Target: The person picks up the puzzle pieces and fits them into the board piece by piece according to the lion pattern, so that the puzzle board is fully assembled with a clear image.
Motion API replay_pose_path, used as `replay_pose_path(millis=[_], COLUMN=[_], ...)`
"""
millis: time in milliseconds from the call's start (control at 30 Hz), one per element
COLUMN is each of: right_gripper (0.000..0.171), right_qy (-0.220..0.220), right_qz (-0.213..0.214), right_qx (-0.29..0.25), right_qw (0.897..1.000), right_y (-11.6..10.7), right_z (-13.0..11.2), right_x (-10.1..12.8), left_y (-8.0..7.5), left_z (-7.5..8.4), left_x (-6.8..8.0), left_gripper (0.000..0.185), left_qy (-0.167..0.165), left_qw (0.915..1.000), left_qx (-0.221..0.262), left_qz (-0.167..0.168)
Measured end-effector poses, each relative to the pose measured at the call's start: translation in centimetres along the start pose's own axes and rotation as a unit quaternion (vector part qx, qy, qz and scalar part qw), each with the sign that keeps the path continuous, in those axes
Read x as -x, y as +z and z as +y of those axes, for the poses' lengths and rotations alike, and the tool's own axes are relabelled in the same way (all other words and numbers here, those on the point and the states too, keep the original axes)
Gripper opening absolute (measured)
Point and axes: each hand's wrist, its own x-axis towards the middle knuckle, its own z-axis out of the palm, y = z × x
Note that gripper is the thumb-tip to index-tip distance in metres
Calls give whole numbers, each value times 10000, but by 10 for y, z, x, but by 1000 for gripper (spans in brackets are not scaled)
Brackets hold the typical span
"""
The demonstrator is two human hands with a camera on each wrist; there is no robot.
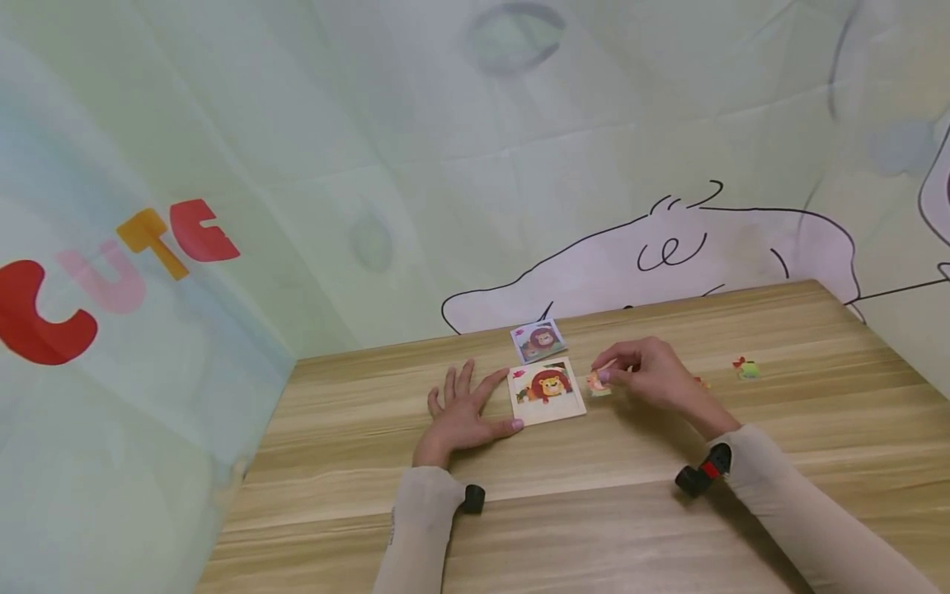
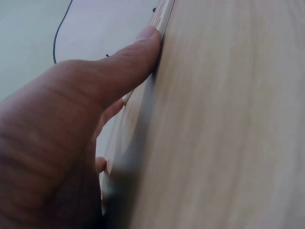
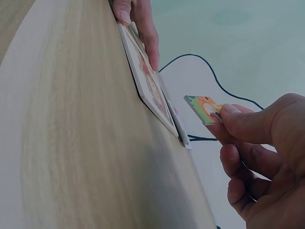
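The left hand (image 1: 463, 417) was found with fingers spread and nearly straight, nothing being gripped; its thumb was placed against the near left corner of the puzzle tray (image 1: 552, 414) and its index finger was extended toward the far left corner. A puzzle piece (image 1: 598, 384) was held by the right hand (image 1: 653, 375), pinched between thumb and forefinger just beside the tray's right edge and apart from it. For sound work at this step, it was judged that the tray should be kept braced by the left thumb, the piece turned to match the bare lower part, lowered level and pressed lightly, since a tilted edge could catch on neighbouring pieces. A printed card (image 1: 538, 341) was noted just beyond the tray, useful as a guide. To the right of the right hand, a loose green-and-red piece (image 1: 747, 368) was observed, and another piece (image 1: 701, 382) was partly hidden by that hand. The tray was squarish, thin and pale-rimmed, seemingly of wood; the held piece was flat, orange and green on its face. The tabletop (image 1: 349, 429) was wood-grained in streaks.
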Motion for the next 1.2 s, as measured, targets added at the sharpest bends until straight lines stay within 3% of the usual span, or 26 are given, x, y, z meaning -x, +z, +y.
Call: replay_pose_path(millis=[533,900,1200], right_gripper=[8,10,15], right_qy=[-61,136,-73], right_qz=[-99,-192,-197], right_qx=[-77,-125,-38], right_qw=[9999,9996,9998], right_y=[13,21,24], right_z=[-6,-14,-17], right_x=[-2,-4,-9], left_y=[-1,0,-1], left_z=[-2,-3,-1], left_x=[0,1,0], left_gripper=[89,88,88], left_qy=[-1,0,31], left_qw=[10000,10000,10000], left_qx=[-28,14,22], left_qz=[17,5,-46])
